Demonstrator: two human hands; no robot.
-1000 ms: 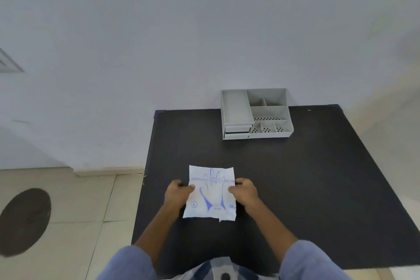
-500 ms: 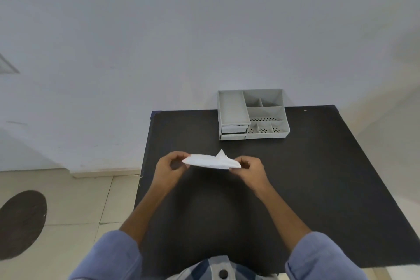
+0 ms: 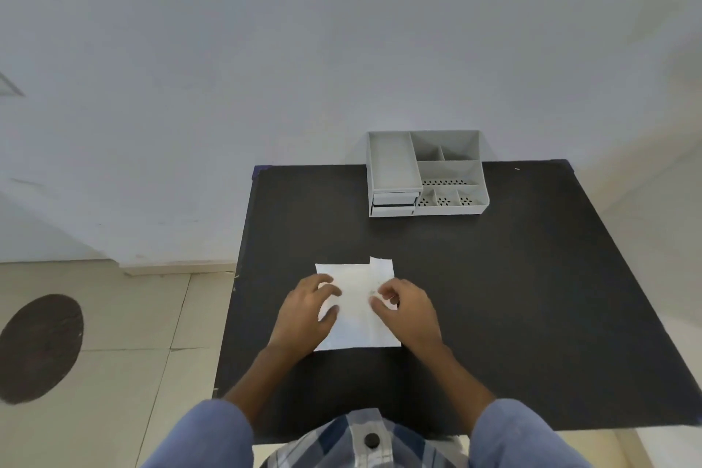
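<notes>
A white plastic packet [image 3: 355, 302] lies flat on the black table [image 3: 505, 277] near its front left, plain side up, with a small flap sticking out at its far edge. My left hand [image 3: 305, 312] rests on the packet's left part, fingers loosely curled on top of it. My right hand [image 3: 408, 310] rests on the right part in the same way, thumb and forefinger close together just above the surface. Both hands cover the packet's side edges.
A grey plastic desk organiser [image 3: 425, 175] with several compartments and small drawers stands at the table's far edge against the white wall. Tiled floor with a dark round patch [image 3: 40, 348] lies to the left of the table.
Both hands lifted the packet off the table, turned it over, and laid it down again. The blue printed side now faces down, and the fingers have loosened on top.
</notes>
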